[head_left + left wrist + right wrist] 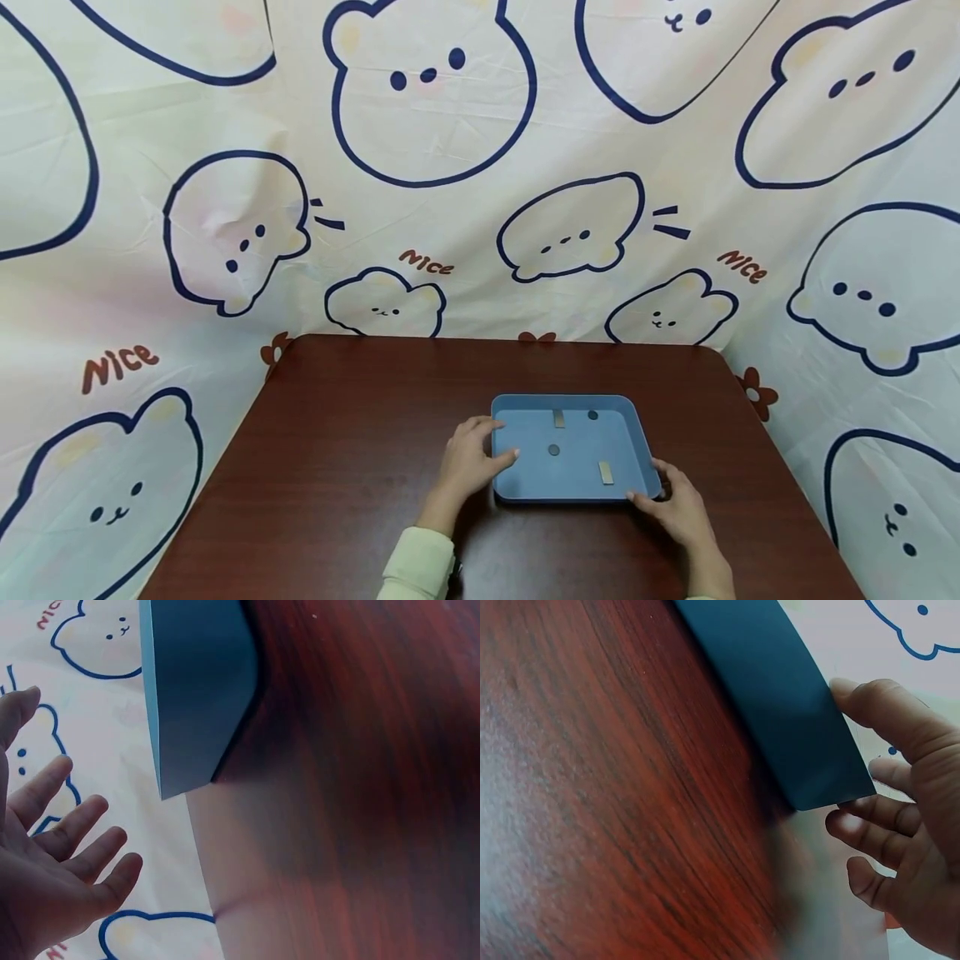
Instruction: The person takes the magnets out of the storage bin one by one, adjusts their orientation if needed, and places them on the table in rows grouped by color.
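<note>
A shallow blue tray (577, 492) lies on the brown table. In it are two small dark round discs, one near the back (592, 415) and one left of the middle (553, 450). Two small beige rectangular pieces are there too, one near the back (558, 418) and one toward the front right (606, 472). At the tray's left side is my left hand (468, 458), fingers spread; in the left wrist view it appears apart from the tray wall (202, 690). My right hand (922, 802) holds the front right corner between thumb and fingers.
The wood-grain table (360, 433) extends around the tray on all sides. Behind and beside it hangs a pale cloth (465, 225) printed with blue-outlined animal heads. A light green sleeve (418, 562) covers the left forearm.
</note>
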Tool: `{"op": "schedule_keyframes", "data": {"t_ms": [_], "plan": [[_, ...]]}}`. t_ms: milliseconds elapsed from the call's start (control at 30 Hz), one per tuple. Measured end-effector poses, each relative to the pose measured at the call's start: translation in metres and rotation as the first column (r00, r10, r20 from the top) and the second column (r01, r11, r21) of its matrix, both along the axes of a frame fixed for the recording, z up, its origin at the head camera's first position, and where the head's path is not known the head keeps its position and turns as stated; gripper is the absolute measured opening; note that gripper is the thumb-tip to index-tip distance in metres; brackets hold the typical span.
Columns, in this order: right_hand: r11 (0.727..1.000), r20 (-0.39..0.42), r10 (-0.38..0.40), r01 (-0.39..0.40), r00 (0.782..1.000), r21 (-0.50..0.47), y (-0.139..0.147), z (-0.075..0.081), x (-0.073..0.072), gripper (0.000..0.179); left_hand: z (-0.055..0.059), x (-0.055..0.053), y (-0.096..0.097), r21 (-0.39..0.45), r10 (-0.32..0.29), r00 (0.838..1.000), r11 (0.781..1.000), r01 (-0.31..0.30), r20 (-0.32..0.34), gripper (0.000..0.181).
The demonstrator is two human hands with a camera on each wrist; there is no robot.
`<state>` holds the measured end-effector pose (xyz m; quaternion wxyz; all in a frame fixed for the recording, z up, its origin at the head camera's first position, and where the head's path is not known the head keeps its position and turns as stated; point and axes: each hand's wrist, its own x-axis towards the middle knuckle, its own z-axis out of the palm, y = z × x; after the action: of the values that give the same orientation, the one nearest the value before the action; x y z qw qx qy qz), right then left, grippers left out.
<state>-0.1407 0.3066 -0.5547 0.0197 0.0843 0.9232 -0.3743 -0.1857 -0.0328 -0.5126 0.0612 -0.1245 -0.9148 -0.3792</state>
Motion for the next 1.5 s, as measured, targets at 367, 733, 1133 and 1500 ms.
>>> {"op": "schedule_keyframes", "data": {"t_ms": [367, 733, 1133, 1500], "plan": [[1.0, 0.013, 0.005, -0.004, 1.0, -0.015, -0.001, 0.001, 0.0, 0.079, 0.002, -0.012, 0.022, 0.094, -0.062, 0.995, 0.994, 0.054, 0.079, 0.05], [1.0, 0.015, -0.006, 0.006, 1.0, -0.019, 0.0, 0.0, 0.0, 0.08, -0.007, -0.027, 0.047, 0.061, -0.071, 0.991, 0.996, 0.065, 0.116, 0.048], [0.999, 0.012, -0.017, 0.017, 1.0, -0.05, -0.002, -0.001, 0.001, 0.082, -0.019, -0.054, 0.069, 0.101, -0.072, 0.969, 0.994, 0.05, 0.235, 0.049], [0.998, -0.003, -0.024, 0.024, 1.0, -0.054, 0.0, -0.002, 0.002, 0.081, -0.03, -0.067, 0.077, 0.168, -0.053, 0.939, 0.986, -0.005, 0.34, 0.047]]}}
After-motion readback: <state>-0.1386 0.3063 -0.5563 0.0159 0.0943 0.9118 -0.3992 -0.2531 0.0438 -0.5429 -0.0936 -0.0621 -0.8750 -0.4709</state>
